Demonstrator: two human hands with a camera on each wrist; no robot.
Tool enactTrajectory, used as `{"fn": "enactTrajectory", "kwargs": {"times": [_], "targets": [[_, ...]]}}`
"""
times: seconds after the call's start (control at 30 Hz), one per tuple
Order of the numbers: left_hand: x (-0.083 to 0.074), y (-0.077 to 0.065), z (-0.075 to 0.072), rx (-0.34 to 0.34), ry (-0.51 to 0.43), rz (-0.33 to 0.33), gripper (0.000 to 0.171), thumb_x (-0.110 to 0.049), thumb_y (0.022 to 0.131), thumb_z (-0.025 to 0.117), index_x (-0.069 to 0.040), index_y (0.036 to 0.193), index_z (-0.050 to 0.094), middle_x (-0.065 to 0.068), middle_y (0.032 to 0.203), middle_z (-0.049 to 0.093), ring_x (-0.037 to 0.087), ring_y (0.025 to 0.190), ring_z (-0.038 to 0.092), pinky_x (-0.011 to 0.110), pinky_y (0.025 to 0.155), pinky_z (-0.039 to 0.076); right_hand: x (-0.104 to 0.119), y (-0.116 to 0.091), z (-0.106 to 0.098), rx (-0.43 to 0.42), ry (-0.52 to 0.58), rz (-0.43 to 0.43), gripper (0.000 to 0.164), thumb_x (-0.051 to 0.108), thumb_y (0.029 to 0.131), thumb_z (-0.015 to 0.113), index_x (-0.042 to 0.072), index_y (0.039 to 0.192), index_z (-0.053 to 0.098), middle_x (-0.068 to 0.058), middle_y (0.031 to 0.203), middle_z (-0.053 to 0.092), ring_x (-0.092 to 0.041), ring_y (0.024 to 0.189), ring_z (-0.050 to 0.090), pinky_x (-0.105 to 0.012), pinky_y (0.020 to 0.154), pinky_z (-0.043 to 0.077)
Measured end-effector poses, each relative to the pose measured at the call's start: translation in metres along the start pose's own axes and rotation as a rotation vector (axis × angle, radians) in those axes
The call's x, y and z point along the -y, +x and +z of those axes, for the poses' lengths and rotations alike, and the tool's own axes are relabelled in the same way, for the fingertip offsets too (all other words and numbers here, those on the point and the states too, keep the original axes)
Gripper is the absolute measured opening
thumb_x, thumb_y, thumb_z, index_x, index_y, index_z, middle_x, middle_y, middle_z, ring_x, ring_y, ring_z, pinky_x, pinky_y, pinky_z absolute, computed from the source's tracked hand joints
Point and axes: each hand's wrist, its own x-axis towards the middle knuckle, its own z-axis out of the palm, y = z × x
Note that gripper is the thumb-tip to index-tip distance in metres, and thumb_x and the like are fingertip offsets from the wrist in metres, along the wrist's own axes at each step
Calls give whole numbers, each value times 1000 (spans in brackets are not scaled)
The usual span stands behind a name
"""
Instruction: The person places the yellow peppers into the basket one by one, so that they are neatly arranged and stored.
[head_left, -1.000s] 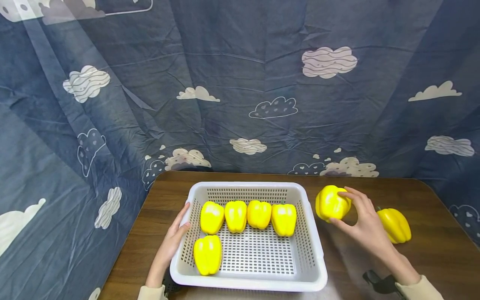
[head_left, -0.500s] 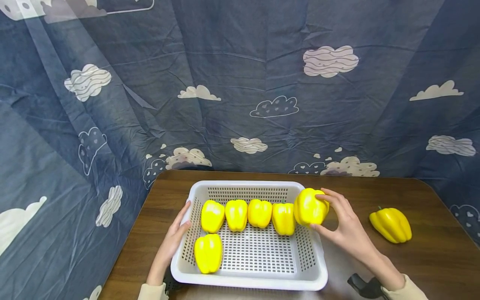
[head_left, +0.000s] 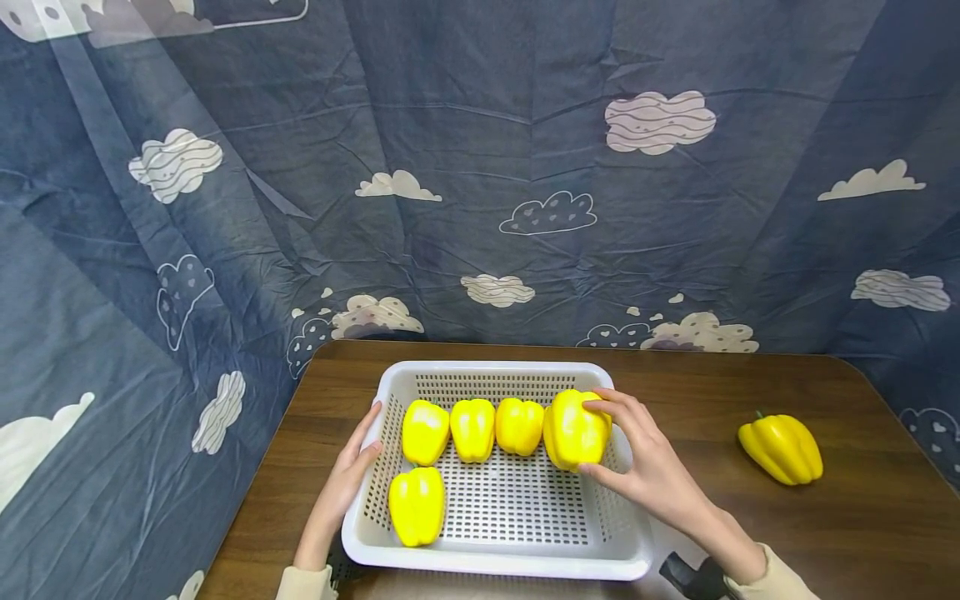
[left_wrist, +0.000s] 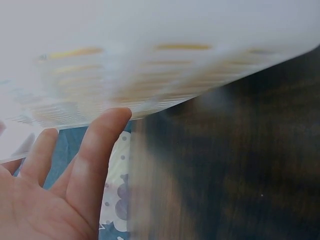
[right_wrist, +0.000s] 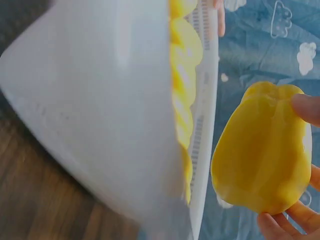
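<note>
My right hand (head_left: 648, 458) pinches a yellow bell pepper (head_left: 576, 432) between thumb and fingers, above the right side of a white plastic basket (head_left: 491, 565). In the right wrist view that bell pepper (right_wrist: 265, 150) is held higher than the basket rim. Inside the basket, several yellow bell peppers stand in a row along the back, the rightmost hidden behind the held one. One more bell pepper (head_left: 416, 507) lies at the front left. My left hand (head_left: 339, 492) rests against the basket's left side; its fairly straight fingers (left_wrist: 97, 150) touch the outer wall.
A single yellow bell pepper (head_left: 782, 450) lies on the brown wooden table (head_left: 712, 379) to the right of the basket. Behind the table hangs a dark blue curtain (head_left: 450, 250) with cloud prints. A black strap (head_left: 697, 577) sits at my right wrist.
My right hand has carried the bell pepper leftward from beside the basket, across its right rim, to over the back right inside. The left hand stays at the basket's left side.
</note>
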Motion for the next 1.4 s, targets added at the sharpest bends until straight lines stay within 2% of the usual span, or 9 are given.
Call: {"fn": "enactTrajectory", "kwargs": {"times": [0.37,0.63,0.93,1.17,1.4], "targets": [[0,-1,0,-3,1,3,54,-12,102,39,-16,153,21,17,157,13,49,132,29,61,91,40,21,-2,25,57,66,-1,72,18,65,88,11,127,52,-10,141,41,-30,127,40,-54,95,42],[0,-1,-1,-1,5,7,54,-12,102,39,-16,153,21,18,157,13,50,132,29,61,91,40,36,0,31,105,92,4,73,18,64,88,15,128,53,-8,142,41,-27,130,37,-49,95,44],[-1,1,0,-14,21,-14,54,-15,102,40,-19,153,23,15,157,15,47,133,29,61,93,38,59,9,38,160,122,6,69,22,67,86,16,127,54,-5,142,42,-29,130,38,-56,98,38],[-1,2,0,-17,30,-9,54,-13,102,40,-18,153,23,16,157,16,48,132,31,61,92,39,74,16,50,248,150,46,69,21,67,86,20,127,52,1,142,40,-21,129,37,-48,98,42],[0,1,0,-9,20,-4,54,-12,102,39,-17,153,23,17,157,15,49,132,30,61,92,39,78,15,66,277,170,39,68,22,68,85,18,127,52,-4,142,41,-20,131,35,-48,102,38]]}}
